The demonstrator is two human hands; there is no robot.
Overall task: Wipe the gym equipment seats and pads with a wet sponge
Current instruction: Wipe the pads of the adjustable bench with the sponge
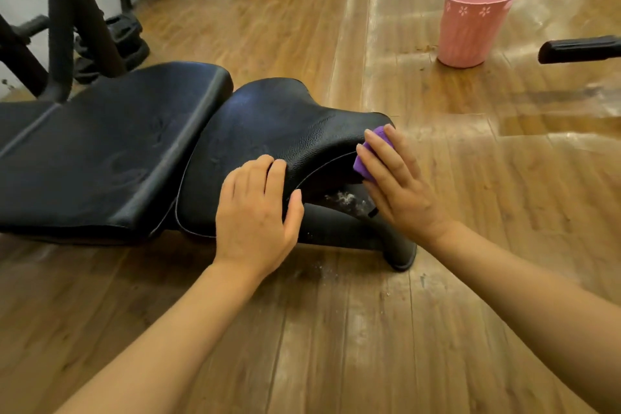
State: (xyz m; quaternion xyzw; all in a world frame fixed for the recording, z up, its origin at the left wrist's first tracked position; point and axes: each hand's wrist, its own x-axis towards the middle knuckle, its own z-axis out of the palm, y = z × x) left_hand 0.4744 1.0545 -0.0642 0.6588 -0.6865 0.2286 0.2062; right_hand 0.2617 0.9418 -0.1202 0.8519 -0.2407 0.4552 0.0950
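Observation:
A low black bench lies across the floor, with a curved black seat pad point(268, 131) and a flat back pad point(111, 151) to its left. My left hand point(258, 212) rests on the near edge of the seat pad, fingers curled over the rim. My right hand point(396, 185) presses a purple sponge point(369, 151) against the right side edge of the seat pad; its fingers are fairly straight and cover most of the sponge.
A pink bucket point(473, 23) stands on the wooden floor at the back right. A black padded handle point(578, 49) juts in from the right edge. Black machine frames point(67, 27) stand at the back left. The bench's black foot point(400, 245) sits below my right hand.

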